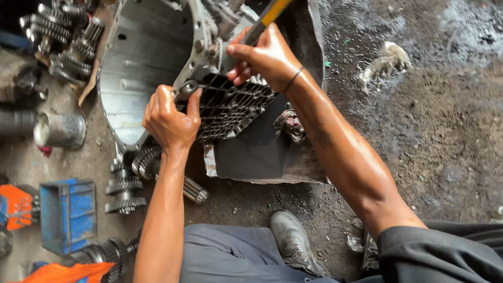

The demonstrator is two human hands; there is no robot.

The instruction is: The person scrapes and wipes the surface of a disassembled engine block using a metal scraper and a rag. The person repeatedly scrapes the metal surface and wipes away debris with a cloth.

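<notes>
Two bare hands are seen clamped on a greasy metal gear housing (157, 63) laid on a dirt workshop floor (445, 131). The left hand (170, 118) is closed over the lower edge of a ribbed, grid-patterned cover (230, 105), fingers curled round the rim near a bolt ear. The right hand (267, 57) is wrapped round the dark shaft of a yellow-handled tool (270, 15), which is pressed in at the cover's upper edge where it meets the housing; the tool's tip is hidden behind the fingers.

The cover is held tilted against the open mouth of the housing, partly above a dark sheet (262, 152) spread on the floor. A rag (291, 126) lies just beside it. Loose gears and a splined shaft (194, 189) are scattered near the left forearm, with more gear clusters (63, 36) at the top left, a metal tin (60, 130) and a blue box (68, 212) further out. A worn shoe (293, 241) is planted close below.

Risk is judged to lie in the oily skin and metal: a slip of the tool could drive the right knuckles into the casting's sharp ribs. Were the cover to come free suddenly, it could be dropped onto the shoe or the gears below, or the left fingers could be pinched at the rim.
</notes>
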